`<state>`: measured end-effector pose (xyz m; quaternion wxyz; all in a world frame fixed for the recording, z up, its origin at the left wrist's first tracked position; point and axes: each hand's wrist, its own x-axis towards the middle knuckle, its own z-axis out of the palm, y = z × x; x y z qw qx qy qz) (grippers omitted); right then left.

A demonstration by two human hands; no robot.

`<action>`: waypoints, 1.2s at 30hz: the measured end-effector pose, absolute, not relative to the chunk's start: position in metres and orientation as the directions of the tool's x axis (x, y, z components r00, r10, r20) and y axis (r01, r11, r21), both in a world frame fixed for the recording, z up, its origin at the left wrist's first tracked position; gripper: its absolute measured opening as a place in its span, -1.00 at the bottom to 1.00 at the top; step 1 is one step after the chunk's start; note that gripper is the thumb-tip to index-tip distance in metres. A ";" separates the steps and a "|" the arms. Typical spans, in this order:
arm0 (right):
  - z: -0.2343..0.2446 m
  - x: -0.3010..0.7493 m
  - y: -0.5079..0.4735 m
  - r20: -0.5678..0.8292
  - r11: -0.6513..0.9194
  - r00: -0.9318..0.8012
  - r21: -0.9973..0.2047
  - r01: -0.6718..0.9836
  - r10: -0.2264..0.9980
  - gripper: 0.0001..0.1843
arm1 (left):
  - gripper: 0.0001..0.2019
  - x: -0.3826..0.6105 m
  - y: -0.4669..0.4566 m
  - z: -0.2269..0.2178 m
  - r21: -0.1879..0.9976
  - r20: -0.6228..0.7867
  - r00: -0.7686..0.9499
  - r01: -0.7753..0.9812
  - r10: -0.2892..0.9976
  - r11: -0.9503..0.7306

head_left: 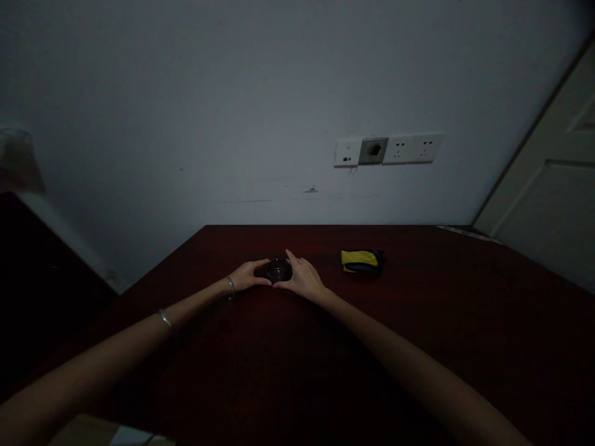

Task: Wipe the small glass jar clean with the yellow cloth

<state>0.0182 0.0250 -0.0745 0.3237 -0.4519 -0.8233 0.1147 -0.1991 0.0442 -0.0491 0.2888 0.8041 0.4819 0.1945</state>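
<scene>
A small round dark glass ashtray (279, 271) sits on the dark red table (288, 353), toward its far side. From the left, my left hand (251, 275) curves round it with thumb and fingers at its rim. My right hand (302, 277) closes round the opposite side, its thumb near the front edge and a finger at the back. Both hands hold the ashtray between them; the poor light hides its inside.
A folded yellow and black cloth item (361, 261) lies right of my hands. Behind the table rises a white wall with a row of sockets (389, 150). A door (548, 167) stands at the right. A brown and white object (111, 433) shows at the bottom left.
</scene>
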 end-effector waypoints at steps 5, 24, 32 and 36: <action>-0.074 0.018 0.022 0.419 0.555 -0.379 -0.477 0.682 0.825 0.09 | -0.27 -0.199 0.043 -0.050 0.647 0.033 0.474 0.661 0.880 -0.380; -0.058 0.167 0.023 0.553 0.501 -0.194 -0.481 0.719 0.810 -0.64 | -0.50 -0.147 0.078 0.021 0.508 0.208 0.305 0.778 0.929 -0.369; -0.050 0.239 0.062 0.357 0.297 -0.129 -0.470 0.831 0.925 -0.71 | -0.70 -0.012 0.062 -0.004 0.637 0.149 0.397 0.662 0.906 -0.395; -0.050 0.244 0.065 0.255 0.307 -0.212 -0.433 0.848 0.944 -0.62 | -0.66 0.032 0.055 -0.028 0.741 0.038 0.367 0.614 0.930 -0.272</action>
